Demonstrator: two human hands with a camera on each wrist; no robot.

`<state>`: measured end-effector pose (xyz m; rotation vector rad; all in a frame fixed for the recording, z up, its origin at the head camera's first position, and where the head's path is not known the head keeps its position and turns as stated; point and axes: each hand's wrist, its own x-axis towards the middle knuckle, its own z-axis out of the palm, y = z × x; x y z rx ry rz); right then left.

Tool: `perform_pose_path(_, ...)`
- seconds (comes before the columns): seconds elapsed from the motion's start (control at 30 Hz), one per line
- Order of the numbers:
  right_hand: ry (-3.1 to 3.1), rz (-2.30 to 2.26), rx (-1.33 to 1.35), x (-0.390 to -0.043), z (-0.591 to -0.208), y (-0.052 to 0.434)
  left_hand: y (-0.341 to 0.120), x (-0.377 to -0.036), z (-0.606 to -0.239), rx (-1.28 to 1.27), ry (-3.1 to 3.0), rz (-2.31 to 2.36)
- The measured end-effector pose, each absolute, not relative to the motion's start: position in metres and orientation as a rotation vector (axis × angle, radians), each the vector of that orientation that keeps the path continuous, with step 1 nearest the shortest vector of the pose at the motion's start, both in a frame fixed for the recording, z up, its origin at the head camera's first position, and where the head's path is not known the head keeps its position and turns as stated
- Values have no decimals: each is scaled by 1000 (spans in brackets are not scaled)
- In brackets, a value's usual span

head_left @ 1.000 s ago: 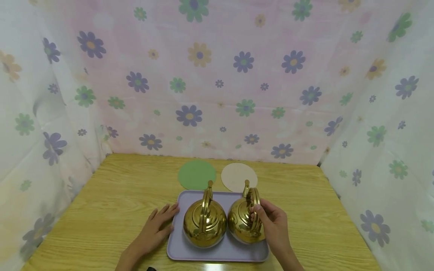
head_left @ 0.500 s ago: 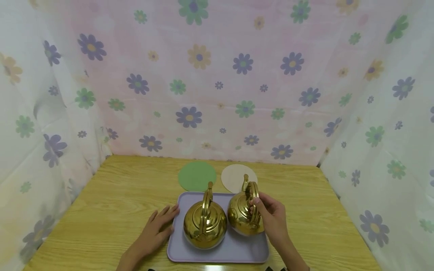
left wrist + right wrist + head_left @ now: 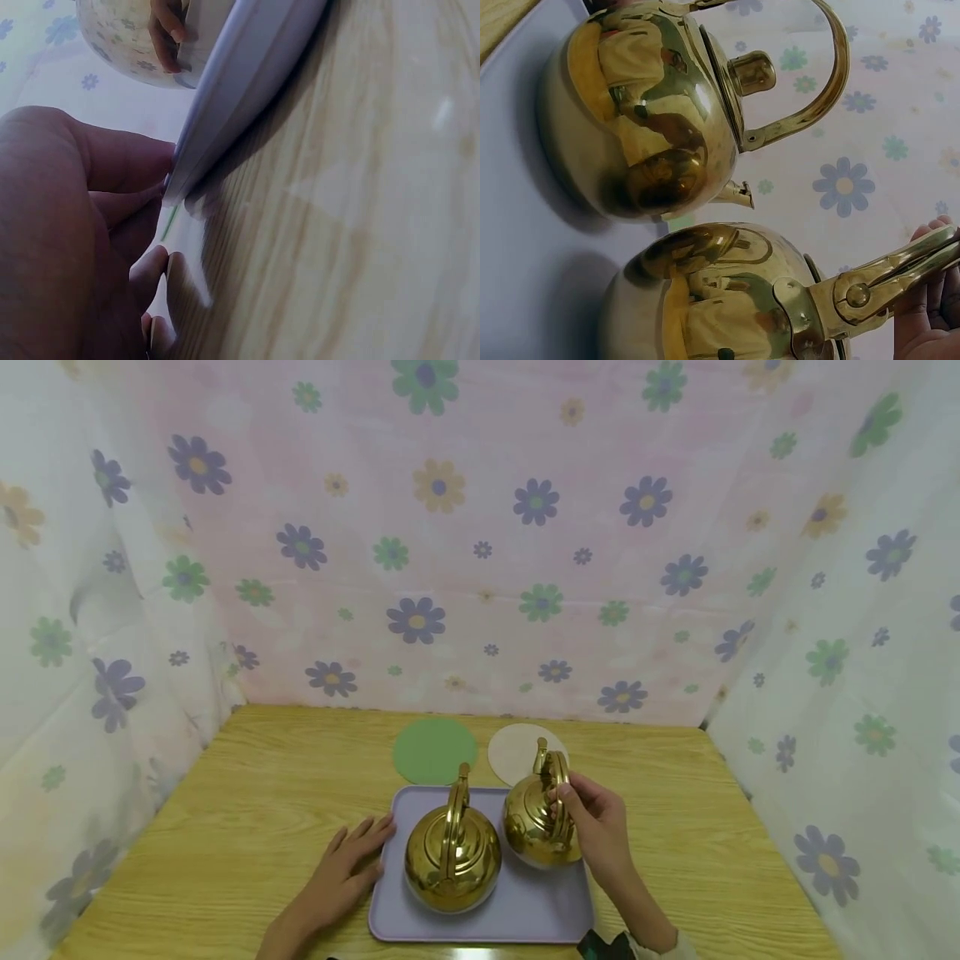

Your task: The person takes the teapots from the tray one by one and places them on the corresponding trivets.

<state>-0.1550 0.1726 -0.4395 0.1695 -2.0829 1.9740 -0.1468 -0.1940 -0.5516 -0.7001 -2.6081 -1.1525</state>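
Two shiny gold kettles with arched handles are at the purple tray. My right hand grips the handle of the right kettle, which looks raised a little above the tray; its body fills the lower part of the right wrist view. The left kettle stands upright on the tray, close beside it. My left hand lies at the tray's left edge with fingers spread. In the left wrist view its fingers touch the tray rim.
Behind the tray, a green round mat and a beige round mat lie side by side on the wooden table. Flower-printed curtains stand around the back and sides. A dark object shows by my right forearm.
My right hand has moved the right kettle up and away from me, toward the beige mat. My left hand and the left kettle have stayed in place.
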Motion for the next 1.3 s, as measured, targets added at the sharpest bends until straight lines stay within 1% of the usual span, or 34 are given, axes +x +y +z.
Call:
perform_pose_path(0.3,-2041,2031,221,-163,-441,172,-194,-147,-552,-693,-2621,-1172)
perform_pose_path(1.07,-2098,2000,96,-177,-438,168,-193,-145,-551,-675,-2637,-1169)
perform_pose_path(1.3,-2087,1999,121,-187,-437,167,-194,-146,-554,-672,-2643,-1169)
